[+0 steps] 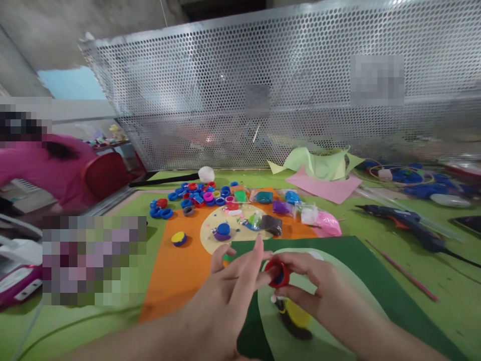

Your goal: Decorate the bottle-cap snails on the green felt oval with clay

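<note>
My right hand point(330, 281) pinches a red bottle cap point(286, 275) between thumb and fingers, its hollow side turned toward my left hand. A fingertip of my left hand point(233, 286) reaches into the cap; the thumb points up and the fingers are apart. Something dark blue shows inside the cap. Below the hands, a snail figure point(298, 313) with a yellow shell and dark body lies on a pale green oval point(349, 311) on a dark green sheet point(345, 250). Beyond, a snail with a blue cap shell point(223, 229) sits on a cream oval point(208, 220).
Several bottle caps point(208, 196) are heaped at the back, with clay packets point(271, 225) to their right. A yellow-and-blue cap point(179, 238) rests on an orange sheet point(169, 276). At right lie a glue gun point(409, 220) and a pink stick point(404, 271). A person in pink point(67, 170) sits left.
</note>
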A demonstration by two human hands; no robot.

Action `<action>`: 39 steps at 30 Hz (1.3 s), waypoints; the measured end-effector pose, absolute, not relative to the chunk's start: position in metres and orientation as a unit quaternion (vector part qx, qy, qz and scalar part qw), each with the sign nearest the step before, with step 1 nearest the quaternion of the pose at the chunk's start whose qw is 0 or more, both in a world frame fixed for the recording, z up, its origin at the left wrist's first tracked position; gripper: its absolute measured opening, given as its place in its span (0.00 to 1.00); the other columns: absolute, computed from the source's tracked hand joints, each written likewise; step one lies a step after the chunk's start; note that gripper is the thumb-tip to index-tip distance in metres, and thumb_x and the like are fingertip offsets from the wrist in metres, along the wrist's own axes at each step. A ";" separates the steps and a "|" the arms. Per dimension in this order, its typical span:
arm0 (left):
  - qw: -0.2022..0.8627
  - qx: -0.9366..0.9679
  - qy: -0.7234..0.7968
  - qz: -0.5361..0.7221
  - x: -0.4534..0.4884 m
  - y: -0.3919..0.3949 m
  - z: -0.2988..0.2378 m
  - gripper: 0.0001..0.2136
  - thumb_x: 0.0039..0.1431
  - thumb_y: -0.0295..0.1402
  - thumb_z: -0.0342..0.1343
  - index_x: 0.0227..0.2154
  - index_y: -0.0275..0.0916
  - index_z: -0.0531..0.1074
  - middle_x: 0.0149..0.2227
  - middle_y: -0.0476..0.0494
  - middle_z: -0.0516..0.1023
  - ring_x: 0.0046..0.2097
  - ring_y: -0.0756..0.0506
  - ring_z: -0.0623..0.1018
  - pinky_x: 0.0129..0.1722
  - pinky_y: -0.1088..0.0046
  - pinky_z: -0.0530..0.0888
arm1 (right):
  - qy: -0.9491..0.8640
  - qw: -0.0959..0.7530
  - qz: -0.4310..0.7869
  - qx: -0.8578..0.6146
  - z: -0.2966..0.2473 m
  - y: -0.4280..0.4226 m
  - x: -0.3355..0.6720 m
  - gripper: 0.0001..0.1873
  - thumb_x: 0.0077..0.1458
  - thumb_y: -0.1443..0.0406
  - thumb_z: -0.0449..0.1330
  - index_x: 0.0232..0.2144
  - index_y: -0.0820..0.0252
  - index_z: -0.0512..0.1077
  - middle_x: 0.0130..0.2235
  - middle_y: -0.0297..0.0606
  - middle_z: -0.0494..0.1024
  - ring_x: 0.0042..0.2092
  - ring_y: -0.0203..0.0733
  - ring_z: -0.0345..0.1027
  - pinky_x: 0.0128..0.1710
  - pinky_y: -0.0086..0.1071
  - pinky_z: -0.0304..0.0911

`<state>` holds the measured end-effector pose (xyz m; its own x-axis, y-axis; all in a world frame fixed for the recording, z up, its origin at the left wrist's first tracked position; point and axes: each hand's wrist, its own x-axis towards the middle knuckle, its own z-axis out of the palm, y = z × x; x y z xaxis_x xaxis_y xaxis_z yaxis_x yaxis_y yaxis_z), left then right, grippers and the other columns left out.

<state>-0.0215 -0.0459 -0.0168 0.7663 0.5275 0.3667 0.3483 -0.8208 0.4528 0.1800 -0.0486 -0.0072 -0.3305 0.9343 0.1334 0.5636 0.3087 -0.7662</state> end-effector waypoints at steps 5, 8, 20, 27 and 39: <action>0.197 0.892 0.226 0.339 -0.023 -0.041 -0.002 0.39 0.58 0.52 0.41 0.62 0.40 0.27 0.52 0.31 0.70 0.60 0.31 0.59 0.56 0.42 0.43 | -0.784 0.302 0.225 -0.493 -0.006 -0.046 0.191 0.16 0.50 0.66 0.59 0.43 0.51 0.68 0.44 0.36 0.74 0.46 0.44 0.67 0.45 0.39 0.63; 0.180 0.805 0.259 0.503 -0.034 -0.035 0.015 0.27 0.63 0.41 0.42 0.62 0.48 0.38 0.53 0.37 0.68 0.56 0.37 0.66 0.54 0.51 0.58 | -0.783 0.309 0.217 -0.494 -0.002 -0.042 0.194 0.16 0.52 0.65 0.56 0.45 0.52 0.65 0.44 0.37 0.74 0.44 0.41 0.68 0.44 0.36 0.64; 0.387 0.531 0.296 0.694 -0.081 0.013 0.045 0.07 0.53 0.25 0.54 0.31 0.38 0.76 0.26 0.48 0.73 0.29 0.51 0.71 0.29 0.76 0.68 | -0.916 0.016 0.103 -0.386 0.017 0.016 0.064 0.11 0.53 0.62 0.58 0.36 0.65 0.70 0.36 0.42 0.76 0.36 0.44 0.70 0.36 0.36 0.63; 0.452 0.533 0.297 0.651 -0.081 0.012 0.038 0.07 0.53 0.26 0.56 0.33 0.41 0.77 0.27 0.50 0.76 0.30 0.52 0.72 0.31 0.76 0.69 | -0.924 0.003 0.070 -0.375 0.008 0.023 0.031 0.19 0.52 0.61 0.59 0.42 0.68 0.68 0.41 0.51 0.74 0.40 0.52 0.69 0.41 0.43 0.59; 0.521 0.601 0.342 0.500 -0.052 -0.002 0.015 0.08 0.48 0.28 0.61 0.34 0.39 0.76 0.33 0.46 0.80 0.36 0.46 0.78 0.33 0.73 0.74 | -0.876 0.088 0.105 -0.463 0.012 -0.025 0.126 0.16 0.56 0.65 0.53 0.48 0.61 0.67 0.38 0.42 0.76 0.38 0.47 0.66 0.39 0.42 0.61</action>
<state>-0.0517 -0.0025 0.0147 0.2661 0.9324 0.2447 -0.1106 -0.2226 0.9686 0.1257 -0.0246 0.0122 -0.5560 0.8292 0.0569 0.7923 0.5495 -0.2652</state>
